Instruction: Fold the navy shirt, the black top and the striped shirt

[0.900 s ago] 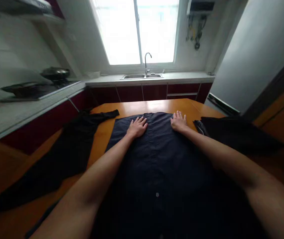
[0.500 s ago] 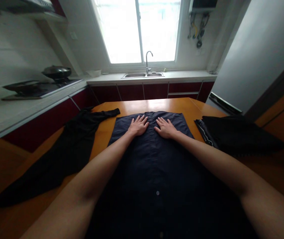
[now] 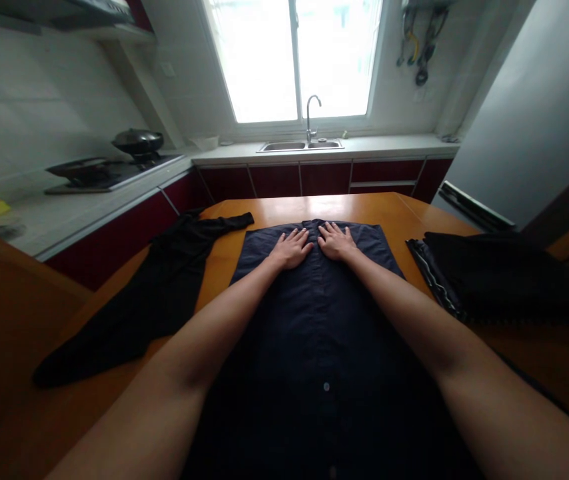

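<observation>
My right hand comes in beside the button placket

I have a navy button-front shirt spread on the orange wooden desk (image 3: 324, 205), straight ahead of me, its far edge at 12 o'clock. My right hand (image 3: 336, 243) was out toward the 1 o'clock corner a moment ago; it has come inward and now lies just to the 3 o'clock side of the placket (image 3: 317, 293). My left hand (image 3: 292, 249) keeps its place on the 9 o'clock side, so the two are near each other but apart. Both lie palm down, fingers loosely spread, pinching nothing.

As I judge it, this puts my pressure on the middle of the navy button-front shirt (image 3: 309, 333), leaving the 1 o'clock corner uncovered and lying fairly flat. Faint creases run beside the placket; a pale button (image 3: 326, 387) shows toward 6 o'clock.

A black long-sleeved garment (image 3: 177, 273) lies at 9 o'clock, folded black cloth (image 3: 504, 273) at 3 o'clock.
</observation>
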`<action>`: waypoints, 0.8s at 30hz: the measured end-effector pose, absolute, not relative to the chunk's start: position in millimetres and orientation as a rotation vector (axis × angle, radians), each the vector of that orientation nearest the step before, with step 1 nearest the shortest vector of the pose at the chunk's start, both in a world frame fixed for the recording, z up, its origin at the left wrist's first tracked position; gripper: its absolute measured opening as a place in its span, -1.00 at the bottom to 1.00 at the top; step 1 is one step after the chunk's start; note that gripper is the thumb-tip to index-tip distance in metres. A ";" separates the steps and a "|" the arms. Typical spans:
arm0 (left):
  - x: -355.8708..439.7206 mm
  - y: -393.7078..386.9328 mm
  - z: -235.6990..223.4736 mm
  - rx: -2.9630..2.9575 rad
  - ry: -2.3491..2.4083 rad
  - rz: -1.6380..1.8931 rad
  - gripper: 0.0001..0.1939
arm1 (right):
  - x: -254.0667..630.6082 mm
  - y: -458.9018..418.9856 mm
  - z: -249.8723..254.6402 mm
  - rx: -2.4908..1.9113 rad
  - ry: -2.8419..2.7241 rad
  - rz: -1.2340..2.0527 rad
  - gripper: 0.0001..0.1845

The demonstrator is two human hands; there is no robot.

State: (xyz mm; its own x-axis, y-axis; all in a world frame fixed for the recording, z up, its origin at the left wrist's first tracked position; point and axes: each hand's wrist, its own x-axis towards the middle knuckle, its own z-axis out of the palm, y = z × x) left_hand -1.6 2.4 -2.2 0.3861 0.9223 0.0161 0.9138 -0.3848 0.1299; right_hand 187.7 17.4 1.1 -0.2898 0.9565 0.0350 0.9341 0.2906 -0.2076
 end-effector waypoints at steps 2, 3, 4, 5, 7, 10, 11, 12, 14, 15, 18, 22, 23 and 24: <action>-0.6 7.0 -0.3 2.504 1.673 0.082 -0.29 | 187.9 18.1 0.6 -1.773 -2.398 0.210 -0.32; 1.0 9.3 1.3 2.477 1.674 0.083 -0.29 | 187.9 18.6 0.3 -1.773 -2.400 0.207 -0.32; 3.5 11.4 3.0 2.435 1.684 0.105 -0.29 | 187.9 19.0 0.2 -1.775 -2.402 0.208 -0.33; 6.9 13.5 4.6 2.382 1.703 0.145 -0.29 | 188.0 19.4 0.1 -1.776 -2.403 0.210 -0.33; 15.7 17.0 6.5 2.280 1.762 0.248 -0.28 | 188.4 19.6 0.2 -1.770 -2.409 0.220 -0.34; 29.4 19.5 4.8 2.227 1.886 0.392 -0.23 | 189.2 19.1 1.3 -1.762 -2.413 0.238 -0.37; 32.8 19.6 3.3 2.228 1.931 0.435 -0.22 | 189.3 19.0 1.7 -1.767 -2.411 0.247 -0.37; 35.2 19.3 1.6 2.229 1.969 0.474 -0.22 | 189.3 19.0 2.1 -1.775 -2.410 0.256 -0.38; 37.2 18.6 -1.3 2.240 1.990 0.509 -0.26 | 189.1 19.7 2.2 -1.789 -2.409 0.270 -0.39; 37.2 18.3 -2.3 2.258 1.969 0.498 -0.30 | 188.9 20.3 1.9 -1.793 -2.410 0.273 -0.39; 35.4 17.5 -3.5 2.334 1.875 0.386 -0.38 | 188.4 22.1 0.3 -1.804 -2.400 0.274 -0.37; 34.7 16.0 -3.0 2.367 1.842 0.278 -0.39 | 188.9 20.1 -0.2 -1.793 -2.382 0.260 -0.37; 35.1 15.9 -2.9 2.365 1.837 0.271 -0.39 | 189.2 18.5 0.2 -1.776 -2.376 0.252 -0.37; 35.7 16.0 -2.8 2.363 1.833 0.273 -0.38 | 189.5 16.7 0.8 -1.746 -2.375 0.240 -0.38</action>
State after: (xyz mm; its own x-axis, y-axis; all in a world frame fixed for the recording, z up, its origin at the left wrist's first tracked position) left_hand 35.7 16.0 -2.8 0.2422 0.9685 0.0580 0.9433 -0.2490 0.2194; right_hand 189.5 16.7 0.8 -0.2919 0.9550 0.0522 0.9254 0.2957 -0.2372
